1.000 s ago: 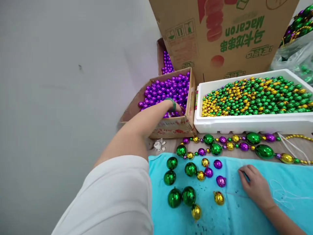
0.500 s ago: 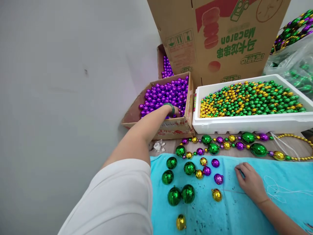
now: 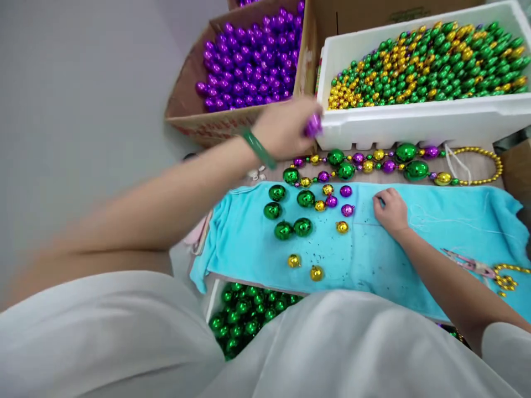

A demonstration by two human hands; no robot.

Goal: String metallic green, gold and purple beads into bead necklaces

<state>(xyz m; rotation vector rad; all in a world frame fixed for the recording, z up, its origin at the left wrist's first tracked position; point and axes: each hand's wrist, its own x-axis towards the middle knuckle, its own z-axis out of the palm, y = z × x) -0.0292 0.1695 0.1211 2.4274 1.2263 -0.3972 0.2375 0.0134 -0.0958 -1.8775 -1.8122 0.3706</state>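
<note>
From the middle of the view, the left hand [image 3: 286, 130] is toward twelve o'clock, blurred, a green bracelet [image 3: 259, 148] at its wrist. Its grip is clamped on a purple bead [image 3: 313, 126], held at one o'clock in front of the corner between a cardboard box [image 3: 215, 127] and a white foam box [image 3: 373, 127]. Whether more beads are in the fingers, I cannot tell. The cardboard box, toward half past eleven, holds purple beads; the foam box, at two o'clock, holds green and gold strings of beads.

The right hand [image 3: 390, 211] rests at three o'clock on a blue towel [image 3: 249, 249], its fingers curled; I cannot tell whether its grip is together or on anything. Just beside it, at its three o'clock, lies a white thread [image 3: 448, 221].

Loose green, gold and purple beads [image 3: 303, 226] lie on the towel at the right hand's nine o'clock. Past the towel's far edge lies a bead necklace [image 3: 406, 152]. Pliers [image 3: 473, 265] lie toward four o'clock, touching a gold chain [image 3: 506, 283]. At six o'clock, a tub [image 3: 212, 301] holds green beads.
</note>
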